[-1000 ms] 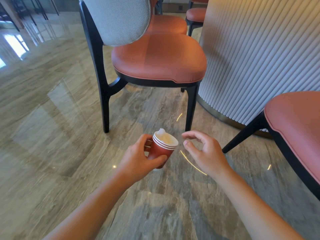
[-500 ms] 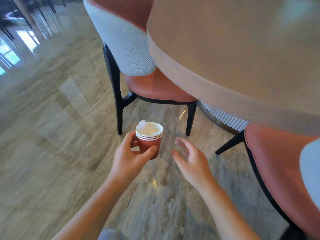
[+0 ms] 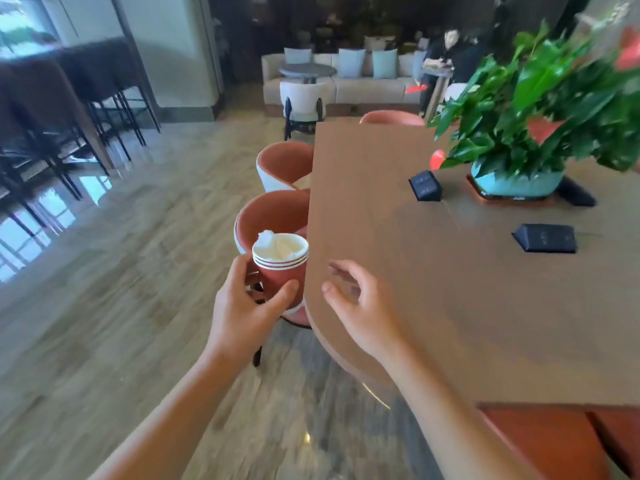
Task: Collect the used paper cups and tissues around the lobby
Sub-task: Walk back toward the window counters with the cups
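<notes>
My left hand (image 3: pixel 244 308) grips a stack of red paper cups (image 3: pixel 282 268) with white rims, held upright just left of the wooden table's edge. A crumpled white tissue (image 3: pixel 268 239) sits inside the top cup. My right hand (image 3: pixel 362 306) hovers over the near corner of the table with fingers spread and curled, holding nothing. The two hands are a short gap apart.
A long wooden table (image 3: pixel 450 289) fills the right side, carrying a potted plant (image 3: pixel 519 109) in a teal pot and black socket boxes (image 3: pixel 545 239). Terracotta chairs (image 3: pixel 273 216) stand along its left edge. Dark bar stools (image 3: pixel 45 133) are at left; a person sits at the far sofa (image 3: pixel 446 53).
The view has risen from the floor and chair legs up to the tabletop. My left hand has kept the cup stack and lifted it; my right hand stays open beside it.
</notes>
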